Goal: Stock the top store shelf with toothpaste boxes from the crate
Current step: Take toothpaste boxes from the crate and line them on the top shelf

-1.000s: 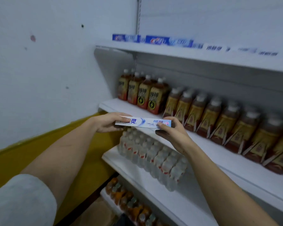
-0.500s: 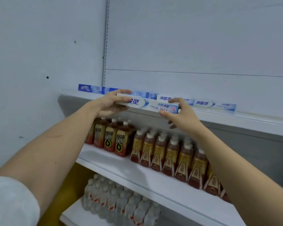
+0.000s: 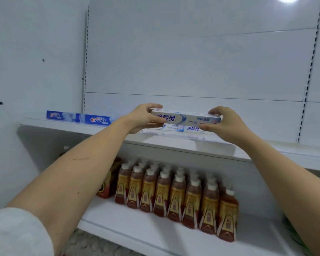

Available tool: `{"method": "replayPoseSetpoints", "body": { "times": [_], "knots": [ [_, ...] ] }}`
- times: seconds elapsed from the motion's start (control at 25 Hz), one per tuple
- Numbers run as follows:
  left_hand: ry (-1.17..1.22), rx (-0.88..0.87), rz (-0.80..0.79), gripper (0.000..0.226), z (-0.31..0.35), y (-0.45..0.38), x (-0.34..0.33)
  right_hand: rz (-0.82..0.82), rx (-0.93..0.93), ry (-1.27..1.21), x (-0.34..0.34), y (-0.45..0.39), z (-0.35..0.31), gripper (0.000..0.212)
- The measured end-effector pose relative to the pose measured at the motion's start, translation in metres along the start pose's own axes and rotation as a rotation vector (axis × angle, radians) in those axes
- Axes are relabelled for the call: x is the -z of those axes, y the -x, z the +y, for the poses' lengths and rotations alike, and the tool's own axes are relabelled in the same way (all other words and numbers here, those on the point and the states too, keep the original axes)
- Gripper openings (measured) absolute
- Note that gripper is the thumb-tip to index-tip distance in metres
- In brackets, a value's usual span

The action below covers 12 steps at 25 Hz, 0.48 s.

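A long white and blue toothpaste box [image 3: 186,118] is held level above the top shelf [image 3: 174,143]. My left hand [image 3: 142,118] grips its left end and my right hand [image 3: 224,124] grips its right end. Directly under it another white toothpaste box [image 3: 181,128] lies flat on the shelf, partly hidden by my hands. Two blue Crest boxes [image 3: 81,118] lie end to end at the shelf's left. The crate is out of view.
The shelf below holds rows of brown drink bottles with white caps [image 3: 175,193]. A lower shelf [image 3: 92,244] shows pale bottle tops. A white wall [image 3: 26,71] closes the left side. The white back panel [image 3: 192,61] rises behind the top shelf.
Both hands have lifted the toothpaste box from the middle shelf's height up over the top shelf, to above a box lying there. My view has tilted upward.
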<state>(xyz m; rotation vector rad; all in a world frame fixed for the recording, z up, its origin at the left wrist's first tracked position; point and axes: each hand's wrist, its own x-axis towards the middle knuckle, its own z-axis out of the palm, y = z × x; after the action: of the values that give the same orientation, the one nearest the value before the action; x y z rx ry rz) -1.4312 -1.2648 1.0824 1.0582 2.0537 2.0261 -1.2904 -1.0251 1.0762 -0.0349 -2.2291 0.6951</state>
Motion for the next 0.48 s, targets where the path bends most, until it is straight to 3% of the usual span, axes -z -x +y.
{"method": "replayPoseSetpoints", "body": {
  "times": [0.24,0.48],
  "knots": [
    [-0.497,-0.07,-0.041,0.061,0.006,-0.055,-0.058,-0.059,-0.014,0.313,0.057,-0.04,0.043,0.052],
    [-0.695,0.005,-0.129,0.055,-0.005,-0.102,-0.089,-0.221,-0.105,0.454,0.066,-0.069,0.085,0.042]
  ]
}}
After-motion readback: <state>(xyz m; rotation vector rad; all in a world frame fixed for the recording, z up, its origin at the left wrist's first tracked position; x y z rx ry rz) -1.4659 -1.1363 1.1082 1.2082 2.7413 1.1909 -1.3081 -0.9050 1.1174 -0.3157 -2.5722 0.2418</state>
